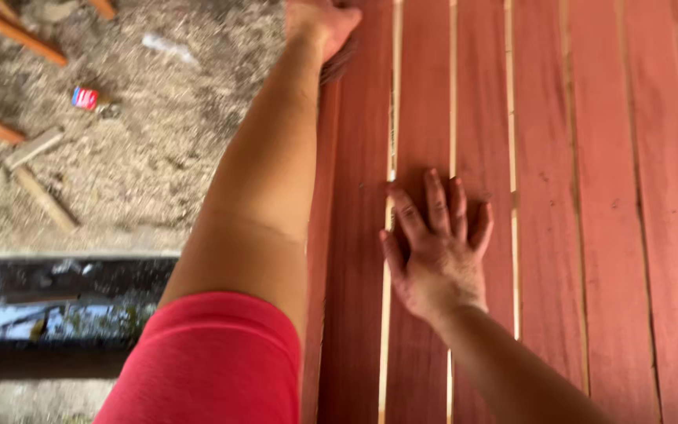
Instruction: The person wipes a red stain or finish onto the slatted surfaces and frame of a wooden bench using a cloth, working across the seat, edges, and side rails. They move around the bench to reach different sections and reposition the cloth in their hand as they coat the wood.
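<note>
The reddish-brown planks (pixel 590 196) fill the right two-thirds of the view, laid side by side with their long axes running from the near edge to the far edge of the frame; narrow pale gaps separate the middle ones, and both ends of every plank are cut off by the frame. Left of the planks lies a sawdust-covered floor (pixel 158 157) with scattered wood offcuts (pixel 41 200) and a small red packet (pixel 85 98); a dark band below it is hard to make out. The left arm, in a red sleeve (pixel 213 361), extends along the leftmost plank edge. The left hand (pixel 319 23) is at the far end of that edge, partly cut off at the top; it appears closed on a dark bristled object (pixel 339 64), possibly a brush, blurred and largely hidden. The right hand (pixel 437 247) rests flat, palm down, on a middle plank, fingers spread and pointing away along the grain, holding nothing
</note>
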